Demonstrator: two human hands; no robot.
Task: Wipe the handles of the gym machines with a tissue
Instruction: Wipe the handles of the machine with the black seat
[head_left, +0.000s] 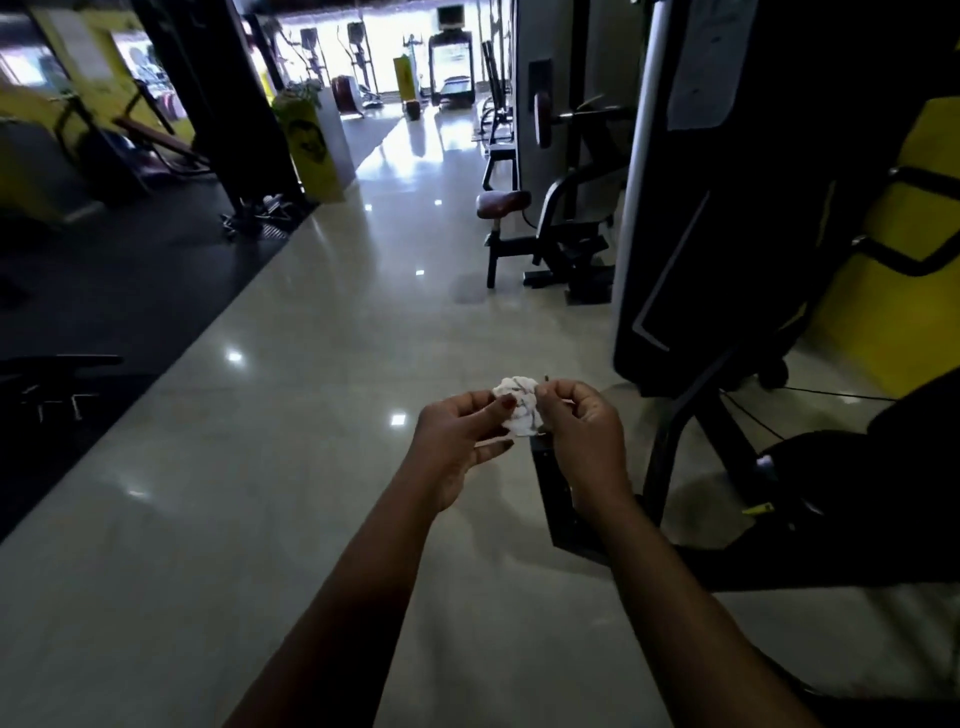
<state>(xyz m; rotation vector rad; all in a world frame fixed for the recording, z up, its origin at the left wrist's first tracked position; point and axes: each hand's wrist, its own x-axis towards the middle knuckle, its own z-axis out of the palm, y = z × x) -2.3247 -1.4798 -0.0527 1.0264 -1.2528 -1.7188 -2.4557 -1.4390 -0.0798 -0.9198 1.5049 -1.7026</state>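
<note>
Holding a small white tissue, the left hand and the right hand meet out in front of the person, close together. The tissue is scrunched into a ball and sits right between the two hands. The left hand pinches its left side with thumb and curled fingers. The right hand pinches its right side the same way, fingers bent over the top. Both bare arms reach forward from the bottom of the view. Under the hands is a shiny pale floor with little bright spots of light on it. Just right of the right hand stands a big black gym machine, and both hands are apart from it. A dark frame sits low on the floor beside the right wrist. Farther ahead of the hands, on the right, is a seat with a brown pad. Left of the left hand, a dark mat covers the floor, and a black bench pokes in there. Far ahead and to the left is a yellow stand. Way past the hands, at the far end of the room, a treadmill stands by bright windows.
</note>
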